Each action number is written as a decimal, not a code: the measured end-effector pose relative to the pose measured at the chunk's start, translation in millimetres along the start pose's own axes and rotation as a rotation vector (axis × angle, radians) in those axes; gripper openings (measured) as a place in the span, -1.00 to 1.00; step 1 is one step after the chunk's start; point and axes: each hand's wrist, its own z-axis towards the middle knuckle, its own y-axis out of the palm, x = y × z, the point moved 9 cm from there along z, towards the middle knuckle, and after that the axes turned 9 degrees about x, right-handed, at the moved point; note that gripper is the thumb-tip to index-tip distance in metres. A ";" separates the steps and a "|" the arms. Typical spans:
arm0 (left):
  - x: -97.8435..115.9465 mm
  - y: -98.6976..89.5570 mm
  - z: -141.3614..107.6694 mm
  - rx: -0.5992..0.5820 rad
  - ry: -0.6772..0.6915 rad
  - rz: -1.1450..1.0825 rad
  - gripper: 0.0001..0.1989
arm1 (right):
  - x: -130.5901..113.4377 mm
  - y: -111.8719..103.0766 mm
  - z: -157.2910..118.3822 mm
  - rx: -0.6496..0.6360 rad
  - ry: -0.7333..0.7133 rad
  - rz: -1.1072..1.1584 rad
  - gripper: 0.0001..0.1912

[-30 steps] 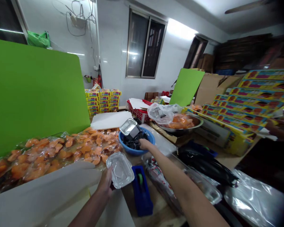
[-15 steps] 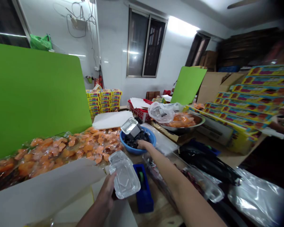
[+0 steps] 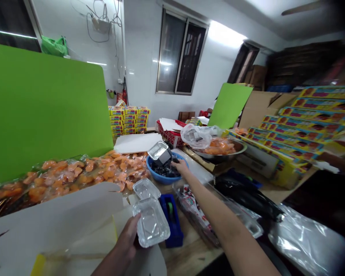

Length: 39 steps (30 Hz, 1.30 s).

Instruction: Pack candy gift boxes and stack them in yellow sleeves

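My left hand [image 3: 129, 234] grips a shallow foil tray [image 3: 153, 224] by its left edge, thumb over the rim. Just beyond it lies a second foil tray [image 3: 146, 189]. My right hand [image 3: 180, 166] is at the right rim of a blue basin [image 3: 163, 179], fingers drawn together. Small shiny black packets [image 3: 168, 169] fill the basin, and whatever is between those fingers is too small to make out. A stack of foil trays [image 3: 159, 151] rests tilted on the packets.
Wrapped orange pieces [image 3: 103, 172] spread across the left. A blue tape dispenser [image 3: 172, 226] and a clear plastic tub [image 3: 189, 207] stand under my right arm. An opened white carton [image 3: 60, 222] lies front left. Yellow boxes [image 3: 299, 126] are stacked at right.
The foil tray in my left hand has shifted slightly toward me, showing more of the tray beyond it. My right hand has risen slightly from among the black packets toward the basin's rim.
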 end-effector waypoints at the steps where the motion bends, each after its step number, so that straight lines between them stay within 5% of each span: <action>1: -1.9 -1.0 0.8 -0.002 -0.003 -0.004 -0.79 | -3.2 1.9 -4.5 -0.002 0.021 0.066 -0.81; 11: -16.0 -3.4 8.8 -0.062 -0.009 -0.050 -0.75 | -37.3 79.9 -80.7 -0.356 0.064 0.337 -0.73; 16: -13.7 -2.7 1.5 0.004 -0.043 0.005 -0.73 | -49.2 89.6 -103.7 -0.397 -0.039 0.243 -0.71; 20: -13.8 1.2 -0.4 0.004 -0.064 -0.007 -0.73 | -64.9 71.6 -147.1 -0.399 -0.183 0.145 -0.79; 22: -15.1 3.7 -0.6 -0.004 -0.079 -0.002 -0.72 | -77.7 65.3 -184.2 -0.504 -0.344 0.038 -0.80; 26: -15.8 7.4 -3.2 -0.017 -0.089 0.000 -0.73 | -88.0 49.1 -238.2 -0.717 -0.676 -0.157 -0.51; 30: -16.7 5.9 -11.6 -0.007 -0.076 0.071 -0.73 | -46.6 -7.4 -180.2 -0.368 -0.472 -0.445 -0.85; 33: -17.9 8.6 -22.1 -0.031 -0.082 0.102 -0.70 | -10.3 -54.3 -138.3 -0.142 -0.355 -0.674 -0.78; 39: -21.3 22.4 -40.3 -0.069 -0.065 0.104 -0.68 | 38.7 -91.7 -118.1 -0.062 -0.266 -0.816 -0.73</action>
